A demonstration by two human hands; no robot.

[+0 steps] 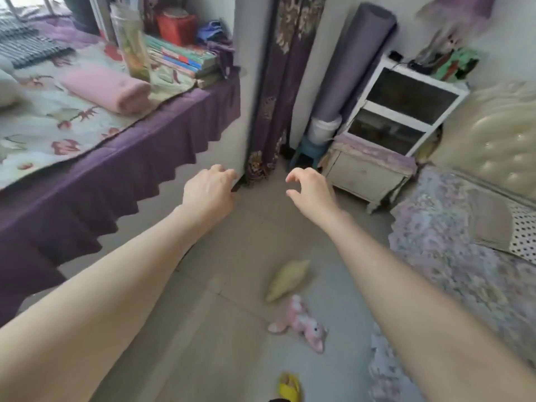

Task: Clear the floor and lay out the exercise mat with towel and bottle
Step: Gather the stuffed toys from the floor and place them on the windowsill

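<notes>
I see the rolled purple mat [355, 58] standing up in the corner at 1 o'clock, its foot in a white bucket [322, 131]. A bottle [131, 42] and pink towel [110, 89] sit at 10 o'clock. My left hand [207, 190] and right hand [310, 191] are spread, holding nothing. Toys [298, 322] lie on the floor [220, 329].

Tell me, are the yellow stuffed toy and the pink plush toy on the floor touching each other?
Apart. The head view shows the yellow stuffed toy lying farther from the camera than the pink plush toy, with a strip of bare floor visible between them.
</notes>
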